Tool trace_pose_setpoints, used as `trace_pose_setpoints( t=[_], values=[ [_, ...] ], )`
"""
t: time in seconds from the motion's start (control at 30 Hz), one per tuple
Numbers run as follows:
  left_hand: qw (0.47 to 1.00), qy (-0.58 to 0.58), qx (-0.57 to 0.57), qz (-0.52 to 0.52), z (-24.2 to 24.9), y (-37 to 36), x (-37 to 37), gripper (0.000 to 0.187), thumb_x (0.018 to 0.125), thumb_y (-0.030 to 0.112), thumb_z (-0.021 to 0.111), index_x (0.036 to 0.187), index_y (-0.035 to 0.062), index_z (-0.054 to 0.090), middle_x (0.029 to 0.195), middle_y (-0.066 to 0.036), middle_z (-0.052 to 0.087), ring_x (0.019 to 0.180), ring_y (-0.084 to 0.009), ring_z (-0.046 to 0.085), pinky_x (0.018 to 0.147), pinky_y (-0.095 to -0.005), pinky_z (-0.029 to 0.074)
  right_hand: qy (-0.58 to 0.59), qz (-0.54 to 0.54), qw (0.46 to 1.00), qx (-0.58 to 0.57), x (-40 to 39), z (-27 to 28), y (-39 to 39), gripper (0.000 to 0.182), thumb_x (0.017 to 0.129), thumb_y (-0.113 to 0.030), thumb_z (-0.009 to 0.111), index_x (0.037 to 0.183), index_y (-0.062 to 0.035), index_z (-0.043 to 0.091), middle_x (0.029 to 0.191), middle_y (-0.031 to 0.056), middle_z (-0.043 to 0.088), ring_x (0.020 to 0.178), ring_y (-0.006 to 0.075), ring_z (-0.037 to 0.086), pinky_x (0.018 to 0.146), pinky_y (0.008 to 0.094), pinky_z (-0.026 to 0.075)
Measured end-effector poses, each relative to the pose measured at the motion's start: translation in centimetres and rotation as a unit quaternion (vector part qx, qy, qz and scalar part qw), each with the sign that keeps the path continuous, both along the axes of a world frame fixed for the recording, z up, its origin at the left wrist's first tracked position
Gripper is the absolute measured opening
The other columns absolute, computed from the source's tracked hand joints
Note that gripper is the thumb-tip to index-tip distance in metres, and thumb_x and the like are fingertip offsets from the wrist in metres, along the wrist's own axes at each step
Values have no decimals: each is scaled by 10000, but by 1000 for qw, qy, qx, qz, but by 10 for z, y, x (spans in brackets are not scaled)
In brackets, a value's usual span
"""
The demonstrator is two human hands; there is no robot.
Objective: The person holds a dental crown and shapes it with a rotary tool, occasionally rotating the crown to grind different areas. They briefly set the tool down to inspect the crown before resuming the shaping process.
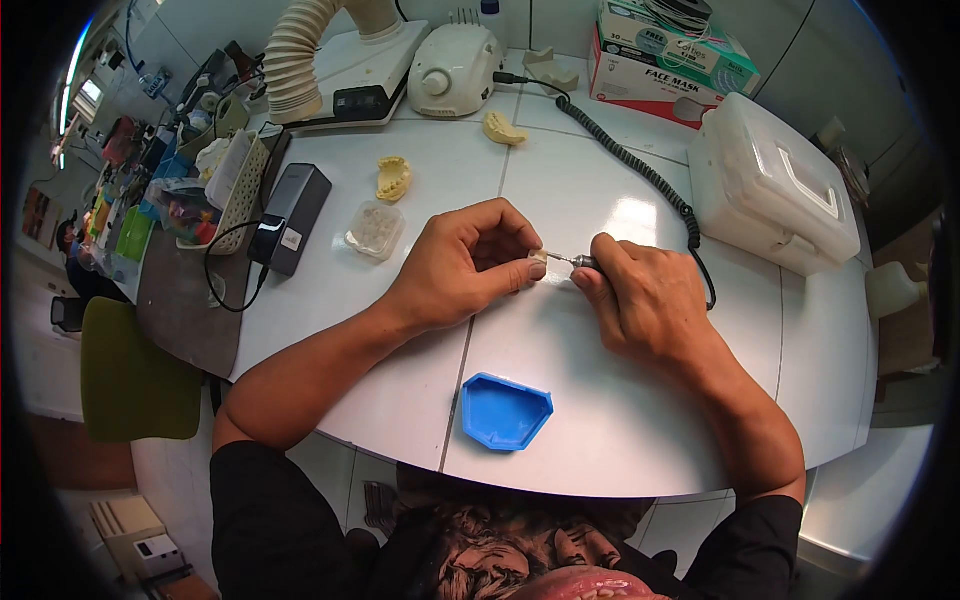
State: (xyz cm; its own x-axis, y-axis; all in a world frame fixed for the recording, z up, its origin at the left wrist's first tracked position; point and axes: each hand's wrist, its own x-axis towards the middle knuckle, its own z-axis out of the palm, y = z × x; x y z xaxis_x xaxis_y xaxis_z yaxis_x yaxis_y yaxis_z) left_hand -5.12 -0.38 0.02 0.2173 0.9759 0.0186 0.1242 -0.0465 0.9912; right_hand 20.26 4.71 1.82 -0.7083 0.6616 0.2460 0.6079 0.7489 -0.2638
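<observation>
Between the thumb and fingers of my left hand point(460, 262) is a small pale dental piece point(539, 258), mostly covered by the fingertips. My right hand point(650, 295) is closed round a rotary handpiece point(585, 262). The thin bur at its tip points left and meets or nearly meets the pale piece; actual contact is too small to tell. Left of my left hand sits a clear plastic box point(375, 231), with a yellowish dental cast point(393, 178) behind it. Another cast piece point(503, 129) lies farther back. Closer to my body is a blue angular tray point(507, 412).
A coiled cord point(640, 165) runs from the white control unit point(455, 72) past my right hand. At the back stands a machine with a ribbed hose point(292, 60). A white case point(775, 185) and mask boxes point(660, 65) are right; a black device point(291, 218) is left.
</observation>
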Motion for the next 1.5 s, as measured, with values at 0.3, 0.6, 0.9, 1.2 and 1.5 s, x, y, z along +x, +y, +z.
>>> trace_pose_setpoints(
  t=[0.3, 0.6, 0.9, 1.2, 1.5],
  values=[
    [1000, -6, 1, -3, 1, 1, 0, 202, 1006, 26, 783, 1161, 9, 654, 1060, -74, 770, 980, -129, 772, 811, -261, 620, 5, 1, 1000, 9, 0, -1, 0, 333, 1072, -342, 649, 902, -58, 618, 697, 144, 674, 608, 379, 681, 545, 496, 503],
    [1000, -4, -3, -1, 2, 0, 0, 199, 1000, 22, 785, 1155, 9, 660, 1059, -76, 771, 979, -129, 771, 811, -261, 623, -5, -2, 1000, 6, 0, -1, -1, 342, 1082, -346, 634, 907, -53, 620, 702, 134, 670, 615, 383, 685, 550, 503, 506],
    [1000, 0, 5, 4, 0, 1, 0, 185, 997, 13, 784, 1144, -2, 673, 1051, -80, 776, 971, -124, 766, 824, -259, 617, -18, -11, 1000, 3, -1, 0, -2, 335, 1081, -367, 640, 931, -68, 644, 719, 123, 678, 625, 367, 694, 560, 491, 522],
    [1000, 2, 5, 8, 1, 1, 1, 175, 987, -2, 784, 1132, -7, 685, 1048, -80, 773, 953, -114, 759, 829, -253, 609, -24, 1, 1000, -6, 0, 2, -2, 352, 1075, -380, 650, 916, -66, 648, 725, 129, 696, 633, 368, 705, 565, 487, 529],
    [1000, 3, 3, 5, 2, 0, 1, 174, 990, -10, 774, 1138, -6, 682, 1045, -74, 766, 949, -111, 755, 838, -251, 604, -19, 7, 1000, 3, 0, 1, -1, 349, 1073, -374, 650, 913, -64, 648, 730, 134, 702, 626, 376, 698, 561, 492, 520]
  ],
)
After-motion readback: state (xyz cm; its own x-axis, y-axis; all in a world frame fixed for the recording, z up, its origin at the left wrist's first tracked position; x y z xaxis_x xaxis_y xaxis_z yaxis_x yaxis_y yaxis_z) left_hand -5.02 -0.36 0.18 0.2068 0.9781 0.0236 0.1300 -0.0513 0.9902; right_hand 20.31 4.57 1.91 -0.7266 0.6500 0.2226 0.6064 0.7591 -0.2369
